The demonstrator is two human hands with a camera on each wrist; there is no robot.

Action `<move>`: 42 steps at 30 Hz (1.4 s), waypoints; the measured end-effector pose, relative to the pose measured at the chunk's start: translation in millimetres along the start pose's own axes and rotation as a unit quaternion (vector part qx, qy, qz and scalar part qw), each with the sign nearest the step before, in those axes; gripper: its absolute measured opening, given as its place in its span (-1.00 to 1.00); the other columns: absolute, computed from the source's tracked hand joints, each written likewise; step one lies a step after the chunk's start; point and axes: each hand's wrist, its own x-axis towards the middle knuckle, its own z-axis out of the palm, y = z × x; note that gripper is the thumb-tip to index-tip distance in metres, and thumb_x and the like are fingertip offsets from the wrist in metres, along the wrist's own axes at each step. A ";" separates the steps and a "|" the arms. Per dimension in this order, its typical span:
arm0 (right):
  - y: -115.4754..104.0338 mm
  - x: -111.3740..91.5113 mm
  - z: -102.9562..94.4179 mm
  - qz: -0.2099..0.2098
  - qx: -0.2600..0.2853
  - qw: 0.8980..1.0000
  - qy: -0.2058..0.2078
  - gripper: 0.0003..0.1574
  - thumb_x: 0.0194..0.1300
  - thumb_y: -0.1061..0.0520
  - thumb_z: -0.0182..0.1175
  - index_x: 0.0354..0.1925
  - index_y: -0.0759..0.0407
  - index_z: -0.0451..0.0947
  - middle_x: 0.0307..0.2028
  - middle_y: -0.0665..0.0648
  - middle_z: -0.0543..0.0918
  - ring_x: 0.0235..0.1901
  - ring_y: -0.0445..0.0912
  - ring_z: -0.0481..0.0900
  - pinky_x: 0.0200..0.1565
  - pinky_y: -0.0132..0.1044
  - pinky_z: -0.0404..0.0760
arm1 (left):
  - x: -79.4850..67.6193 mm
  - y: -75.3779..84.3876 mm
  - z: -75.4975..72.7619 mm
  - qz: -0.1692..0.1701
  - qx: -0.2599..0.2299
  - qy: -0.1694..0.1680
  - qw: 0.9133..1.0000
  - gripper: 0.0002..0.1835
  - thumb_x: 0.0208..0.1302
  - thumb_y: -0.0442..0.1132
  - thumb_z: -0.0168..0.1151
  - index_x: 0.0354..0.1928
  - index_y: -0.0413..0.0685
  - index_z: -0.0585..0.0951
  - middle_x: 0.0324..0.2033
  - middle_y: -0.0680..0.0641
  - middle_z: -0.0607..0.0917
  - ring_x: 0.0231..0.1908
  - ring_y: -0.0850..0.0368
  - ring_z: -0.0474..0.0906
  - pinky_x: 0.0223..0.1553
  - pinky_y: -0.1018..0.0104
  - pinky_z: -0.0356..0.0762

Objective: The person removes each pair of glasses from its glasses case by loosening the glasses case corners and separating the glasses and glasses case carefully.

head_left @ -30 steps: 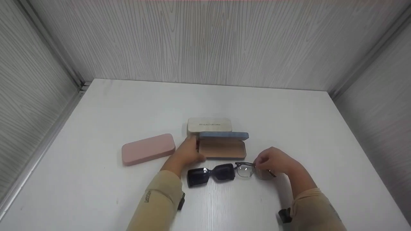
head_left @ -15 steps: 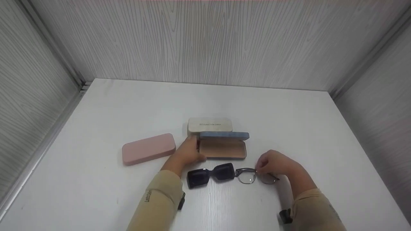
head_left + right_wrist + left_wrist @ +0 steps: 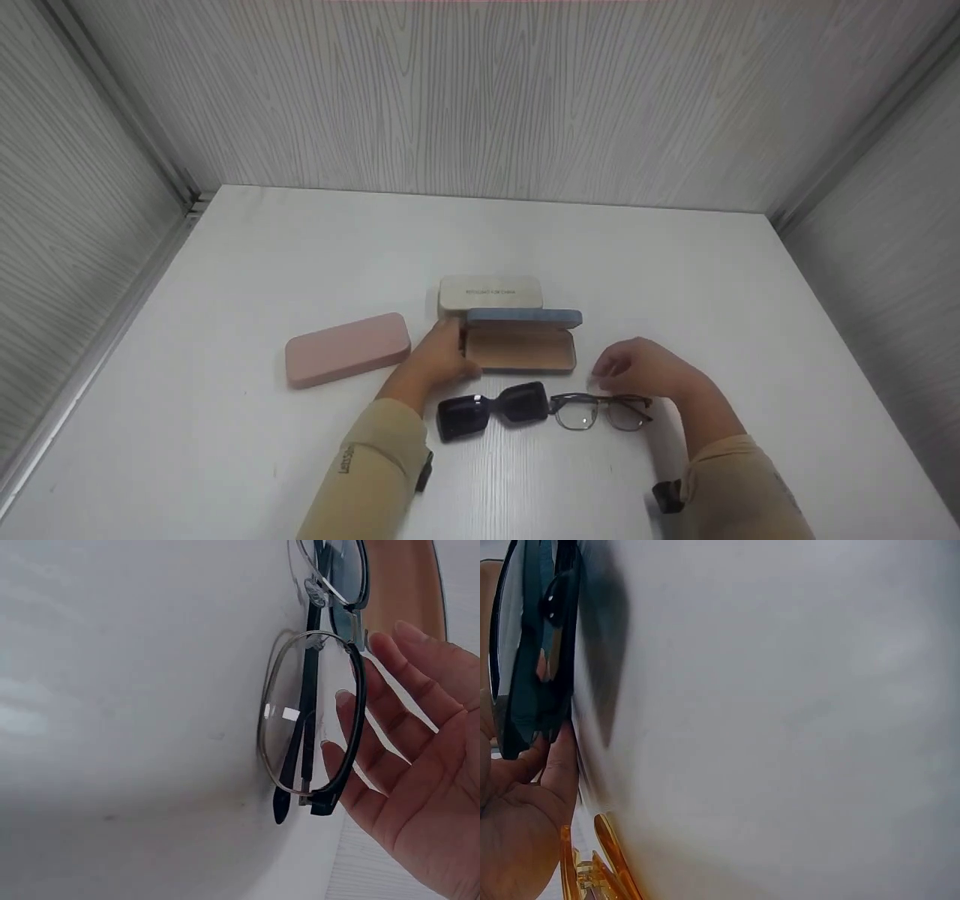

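Observation:
An open blue glasses case with a tan inside sits mid-table. My left hand holds its left end, thumb at the front corner and fingers behind. Black sunglasses lie in front of the case; in the left wrist view the sunglasses partly cover the hand. To their right rest folded eyeglasses with a dark upper frame and thin metal lower rims. My right hand hovers just behind them, fingers loosely bent. In the right wrist view that hand holds nothing, fingertips close to the frame.
A closed cream case with small lettering stands directly behind the blue one. On the left lies a closed pink case. Wood-grain panels enclose the white table at the back and sides. An orange transparent clip shows beside the left hand.
My right hand first brought the eyeglasses slightly toward me and laid them flat beside the sunglasses. It has since let go and risen back from them. The left hand stays on the blue case.

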 end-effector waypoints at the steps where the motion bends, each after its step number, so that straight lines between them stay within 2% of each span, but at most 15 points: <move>1: -0.5 0.3 -1.7 0.002 -0.001 1.000 0.004 -0.91 0.10 0.10 0.27 -0.34 -0.07 0.64 -0.33 -0.06 0.61 -0.28 -0.10 0.52 -0.30 -0.24 0.53 | 0.1 0.2 0.0 -0.001 0.000 0.000 1.000 -0.07 -0.11 -0.18 0.43 0.30 -0.22 0.16 0.29 -0.18 0.22 0.31 -0.05 0.10 0.33 0.15 -0.01; 9: -4.1 4.9 -17.1 -0.031 0.014 0.999 0.029 -0.77 0.14 0.02 0.24 -0.20 0.00 0.63 -0.21 -0.04 0.62 -0.14 -0.06 0.50 -0.08 -0.09 0.50 | 1.3 -1.0 1.1 0.010 -0.006 0.008 1.000 -0.08 -0.15 -0.19 0.45 0.28 -0.20 0.19 0.28 -0.16 0.24 0.29 -0.05 0.13 0.32 0.15 0.02; 13: -13.0 6.7 -22.7 -0.021 0.034 0.998 0.053 -0.68 0.20 -0.09 0.17 -0.17 0.05 0.61 -0.21 -0.03 0.60 -0.10 -0.04 0.47 -0.03 -0.06 0.46 | 0.4 -1.9 -0.3 0.016 -0.018 0.010 1.000 -0.09 -0.16 -0.21 0.45 0.27 -0.19 0.21 0.26 -0.15 0.27 0.28 -0.05 0.16 0.31 0.13 0.03; 17: -24.1 12.5 -25.5 0.000 0.090 0.992 0.083 -0.58 0.24 -0.15 0.10 -0.18 0.15 0.57 -0.19 0.08 0.58 -0.10 -0.01 0.47 -0.03 -0.07 0.45 | -0.4 -2.4 -2.3 0.002 -0.024 0.010 1.000 -0.05 -0.17 -0.22 0.45 0.30 -0.19 0.17 0.28 -0.15 0.24 0.29 -0.05 0.14 0.32 0.11 0.03; 21: -33.8 22.0 -24.1 0.023 0.172 0.980 0.100 -0.40 0.26 -0.23 0.04 0.00 0.22 0.45 0.00 0.21 0.50 0.04 0.04 0.44 0.11 -0.06 0.41 | -0.4 -2.3 -2.8 -0.008 -0.017 0.002 1.000 -0.11 -0.13 -0.20 0.44 0.26 -0.21 0.19 0.24 -0.17 0.28 0.27 -0.06 0.17 0.31 0.12 0.06; 23: -37.3 27.6 -22.7 0.030 0.206 0.973 0.100 -0.31 0.26 -0.27 0.01 0.11 0.22 0.37 0.10 0.26 0.44 0.12 0.06 0.40 0.17 -0.07 0.36 | -0.3 -2.0 -2.6 -0.010 -0.015 -0.001 1.000 -0.15 -0.12 -0.20 0.44 0.24 -0.21 0.22 0.20 -0.16 0.31 0.25 -0.05 0.20 0.30 0.14 0.08; 25: -40.2 33.7 -20.5 0.033 0.220 0.971 0.091 -0.23 0.25 -0.30 -0.01 0.17 0.23 0.32 0.16 0.27 0.39 0.17 0.08 0.35 0.20 -0.09 0.32 | -0.3 -1.7 -2.6 -0.012 -0.015 0.001 1.000 -0.15 -0.12 -0.20 0.44 0.23 -0.20 0.22 0.20 -0.16 0.32 0.25 -0.05 0.20 0.30 0.14 0.09; 31: -47.8 47.0 -8.2 0.043 0.201 0.978 0.038 -0.14 0.25 -0.35 -0.06 0.26 0.22 0.24 0.23 0.23 0.33 0.22 0.11 0.28 0.24 -0.09 0.27 | 0.3 -2.3 -1.3 -0.013 -0.020 0.001 1.000 -0.09 -0.12 -0.20 0.43 0.29 -0.20 0.17 0.27 -0.15 0.24 0.29 -0.06 0.14 0.31 0.12 0.04; 35: -50.7 52.0 0.0 0.051 0.197 0.978 0.037 -0.17 0.29 -0.32 -0.10 0.27 0.23 0.22 0.26 0.23 0.29 0.24 0.10 0.25 0.24 -0.10 0.27 | 1.2 -2.3 -0.4 -0.015 -0.024 -0.003 1.000 -0.02 -0.10 -0.20 0.42 0.35 -0.21 0.07 0.33 -0.15 0.16 0.32 -0.04 0.06 0.33 0.13 -0.03; 42: -46.0 57.4 4.2 0.043 0.230 0.972 0.037 -0.29 0.28 -0.20 0.03 0.24 0.18 0.31 0.22 0.15 0.35 0.24 -0.02 0.27 0.22 -0.19 0.30 | 2.0 -2.3 -1.3 -0.016 -0.013 -0.002 1.000 0.03 -0.12 -0.18 0.43 0.36 -0.26 0.04 0.34 -0.20 0.13 0.33 -0.06 0.03 0.34 0.14 -0.06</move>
